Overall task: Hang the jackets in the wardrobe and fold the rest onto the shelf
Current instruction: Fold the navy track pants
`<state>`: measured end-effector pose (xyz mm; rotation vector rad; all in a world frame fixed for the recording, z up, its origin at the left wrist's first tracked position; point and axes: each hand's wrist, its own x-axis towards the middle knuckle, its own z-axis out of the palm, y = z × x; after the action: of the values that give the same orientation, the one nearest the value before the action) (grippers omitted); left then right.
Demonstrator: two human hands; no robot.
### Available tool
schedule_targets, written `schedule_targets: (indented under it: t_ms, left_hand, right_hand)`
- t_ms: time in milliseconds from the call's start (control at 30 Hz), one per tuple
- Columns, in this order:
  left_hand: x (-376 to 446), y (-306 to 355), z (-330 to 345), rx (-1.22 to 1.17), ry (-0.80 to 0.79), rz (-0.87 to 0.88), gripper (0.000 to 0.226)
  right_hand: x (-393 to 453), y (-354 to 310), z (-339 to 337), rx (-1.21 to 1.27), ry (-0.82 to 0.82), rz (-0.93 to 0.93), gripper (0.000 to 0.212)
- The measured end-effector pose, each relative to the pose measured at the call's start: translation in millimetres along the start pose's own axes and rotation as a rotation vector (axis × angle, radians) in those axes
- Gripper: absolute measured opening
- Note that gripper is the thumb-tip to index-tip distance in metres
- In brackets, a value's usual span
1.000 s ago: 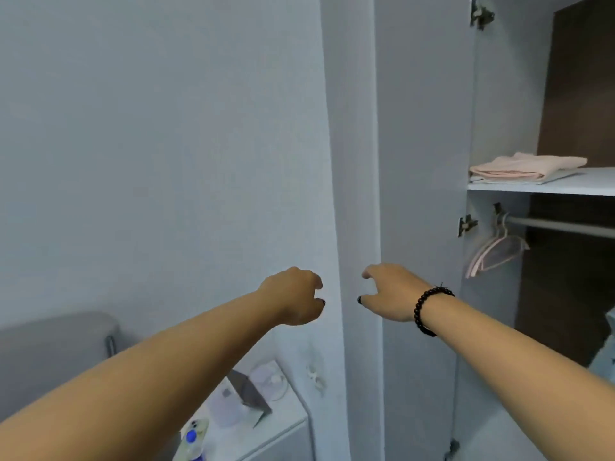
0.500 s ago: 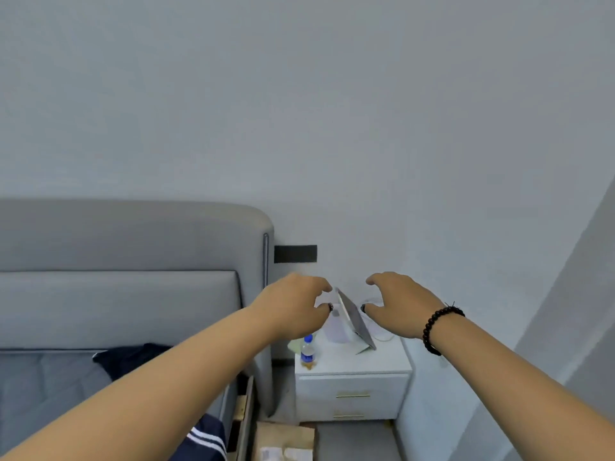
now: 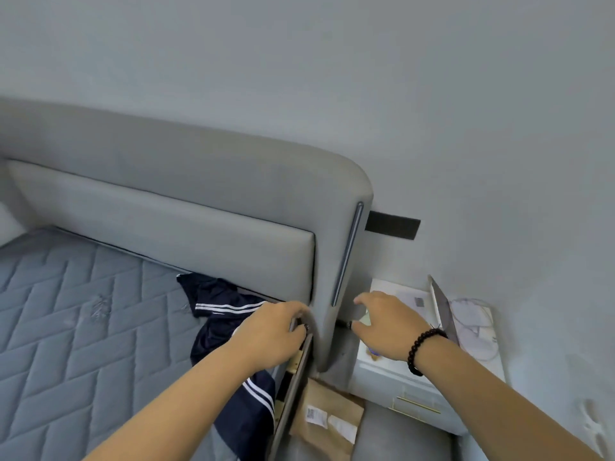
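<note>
Both hands are extended forward and neither holds anything. The left hand (image 3: 271, 334) hangs with loosely curled fingers over the right edge of the bed, just above the dark garment; whether its fingertips touch the bed frame cannot be told. The right hand (image 3: 387, 322) is loosely spread, palm down, above the nightstand (image 3: 416, 384), with a dark bead bracelet (image 3: 422, 349) on its wrist. The task's thing, a navy jacket (image 3: 226, 324) with white stripes, lies crumpled on the mattress (image 3: 83, 311) at its right edge, close against the padded grey headboard (image 3: 186, 201), and runs down toward the lower edge of the view, partly hidden by the left forearm. The grey bed frame rail (image 3: 293, 390) runs just beside the jacket, between it and the floor gap. In that gap, between the bed and the nightstand, lies a brown paper parcel (image 3: 327, 415) with white labels. The white nightstand stands against the wall to the right of the headboard; on its top are papers and a thin grey panel (image 3: 444, 311) standing tilted, and the right hand covers part of the top. A dark rectangular plate (image 3: 392, 225) is fixed on the wall just right of the headboard. The wardrobe is outside the view.
</note>
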<state>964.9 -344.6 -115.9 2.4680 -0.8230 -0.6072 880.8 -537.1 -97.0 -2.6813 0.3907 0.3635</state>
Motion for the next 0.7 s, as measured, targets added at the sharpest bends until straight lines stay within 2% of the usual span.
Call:
schedule_targets:
  t_ms: [167,400,567,700]
  left_hand:
    - [40,-61,8,-0.189,-0.047,-0.152,0.043]
    - [125,-164,18,-0.385,-0.129,-0.361,0.049]
    - [204,-253,32,-0.463,-0.097,-0.515,0.053]
    - [253,-322,56,-0.576,-0.022,-0.689,0.057]
  right_hand:
    - [65,-14,36,-0.005,-0.111,-0.046,0.041]
    - [167,-14,89,0.026,-0.273,0.012,0.037]
    - [258,-25,130,0.037,-0.328,0.033,0.033]
    - [334,-39,175,0.096,-0.367,0.015,0.039]
